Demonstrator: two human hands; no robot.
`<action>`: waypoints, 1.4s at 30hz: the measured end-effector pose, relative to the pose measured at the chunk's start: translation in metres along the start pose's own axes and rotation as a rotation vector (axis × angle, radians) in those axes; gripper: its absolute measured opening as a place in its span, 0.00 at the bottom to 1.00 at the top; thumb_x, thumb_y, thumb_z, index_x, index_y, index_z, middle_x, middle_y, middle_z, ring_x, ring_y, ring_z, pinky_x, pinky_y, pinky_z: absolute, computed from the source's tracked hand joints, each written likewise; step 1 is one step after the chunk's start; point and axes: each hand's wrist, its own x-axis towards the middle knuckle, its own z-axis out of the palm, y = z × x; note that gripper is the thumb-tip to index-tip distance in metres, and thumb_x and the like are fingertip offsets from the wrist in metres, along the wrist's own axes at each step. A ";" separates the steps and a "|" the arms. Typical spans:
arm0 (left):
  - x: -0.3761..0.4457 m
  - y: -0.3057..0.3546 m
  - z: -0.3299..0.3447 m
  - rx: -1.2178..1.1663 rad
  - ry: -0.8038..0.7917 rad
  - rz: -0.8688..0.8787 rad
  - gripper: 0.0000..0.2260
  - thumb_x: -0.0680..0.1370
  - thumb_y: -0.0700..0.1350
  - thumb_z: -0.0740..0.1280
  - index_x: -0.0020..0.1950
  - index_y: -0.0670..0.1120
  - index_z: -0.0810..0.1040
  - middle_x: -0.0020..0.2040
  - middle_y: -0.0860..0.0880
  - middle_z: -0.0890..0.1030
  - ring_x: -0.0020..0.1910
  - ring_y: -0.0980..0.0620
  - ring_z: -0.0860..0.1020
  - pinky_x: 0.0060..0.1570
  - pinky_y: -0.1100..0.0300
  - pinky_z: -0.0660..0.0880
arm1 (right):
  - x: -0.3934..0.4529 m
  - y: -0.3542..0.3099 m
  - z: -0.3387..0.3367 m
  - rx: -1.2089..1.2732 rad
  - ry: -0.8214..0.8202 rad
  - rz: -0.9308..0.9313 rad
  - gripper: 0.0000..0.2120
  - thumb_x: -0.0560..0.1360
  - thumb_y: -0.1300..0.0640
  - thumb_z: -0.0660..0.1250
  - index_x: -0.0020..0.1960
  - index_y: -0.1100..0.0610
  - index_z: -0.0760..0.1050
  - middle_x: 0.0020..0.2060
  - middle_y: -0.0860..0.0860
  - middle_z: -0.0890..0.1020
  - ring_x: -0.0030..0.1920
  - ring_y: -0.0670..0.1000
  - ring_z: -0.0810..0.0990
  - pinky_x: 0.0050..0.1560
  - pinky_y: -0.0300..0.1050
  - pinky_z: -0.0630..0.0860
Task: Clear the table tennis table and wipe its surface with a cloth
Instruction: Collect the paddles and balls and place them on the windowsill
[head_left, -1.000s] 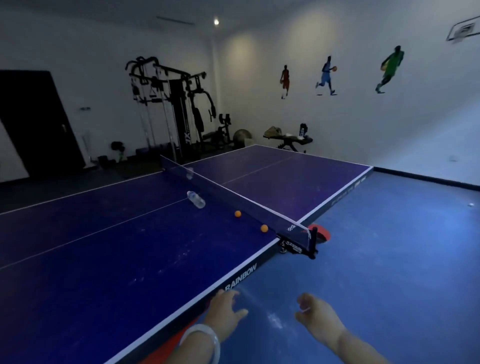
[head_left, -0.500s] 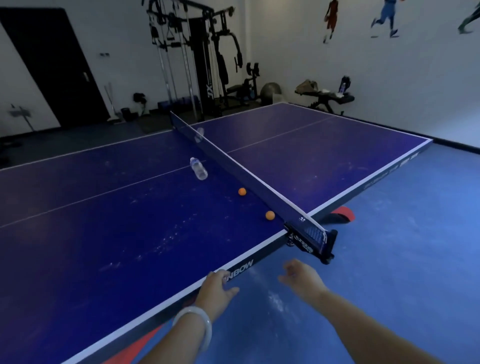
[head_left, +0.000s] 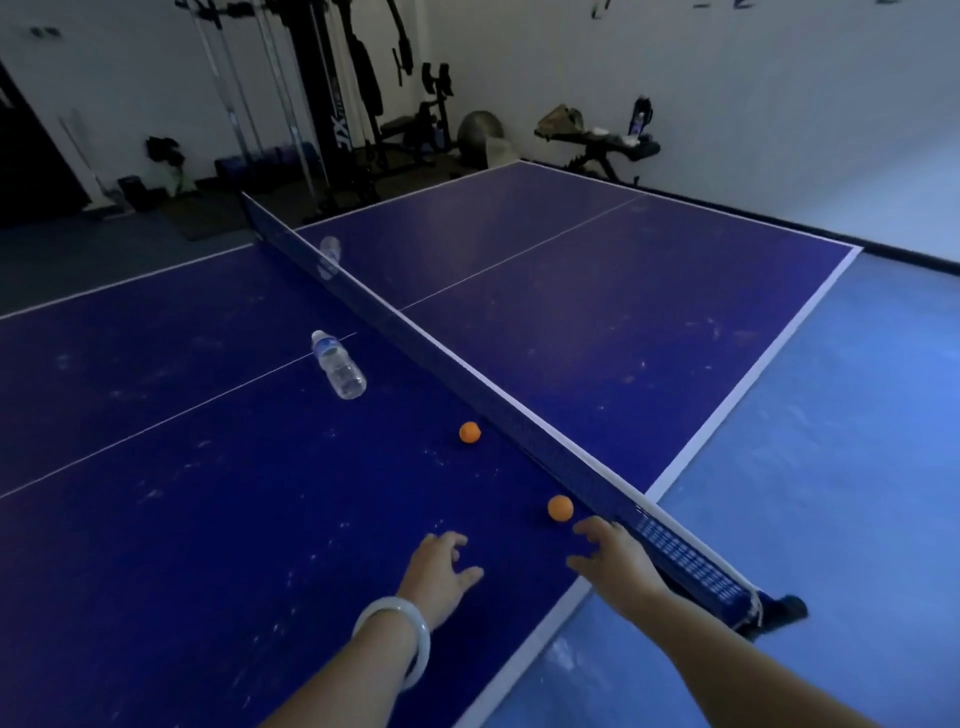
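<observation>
I see a clear bottle (head_left: 338, 367) lying on its side on the smudged blue table (head_left: 156, 519); two orange balls (head_left: 560, 508) sit beside the net (head_left: 467, 374).

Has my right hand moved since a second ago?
Yes. The right hand went from beside the table, over the floor, to above its surface, near the net and an orange ball.

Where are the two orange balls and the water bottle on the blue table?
Near orange ball (head_left: 560, 507), head view, on the middle of the ball.
Far orange ball (head_left: 469, 432), head view, on the middle of the ball.
Water bottle (head_left: 340, 367), head view, on its clear body, lying on its side.
</observation>
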 end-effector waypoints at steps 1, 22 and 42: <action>0.017 0.000 -0.007 0.016 -0.010 0.003 0.20 0.79 0.49 0.68 0.69 0.49 0.70 0.60 0.51 0.70 0.55 0.56 0.71 0.53 0.65 0.69 | 0.011 -0.004 0.001 -0.010 0.010 0.001 0.22 0.78 0.52 0.68 0.69 0.51 0.68 0.61 0.51 0.70 0.50 0.51 0.77 0.48 0.43 0.76; 0.183 0.010 -0.036 0.173 0.019 0.132 0.21 0.78 0.45 0.69 0.70 0.52 0.69 0.67 0.55 0.60 0.64 0.53 0.63 0.57 0.63 0.67 | 0.120 -0.011 0.027 -0.053 -0.087 0.123 0.14 0.77 0.53 0.68 0.62 0.50 0.75 0.61 0.51 0.72 0.53 0.51 0.74 0.52 0.44 0.74; 0.206 0.006 -0.025 0.307 -0.154 0.293 0.17 0.79 0.38 0.65 0.66 0.53 0.76 0.60 0.54 0.71 0.57 0.52 0.72 0.61 0.58 0.72 | 0.120 -0.014 0.022 0.044 -0.083 0.148 0.15 0.74 0.52 0.72 0.60 0.47 0.75 0.58 0.49 0.70 0.47 0.49 0.72 0.45 0.40 0.68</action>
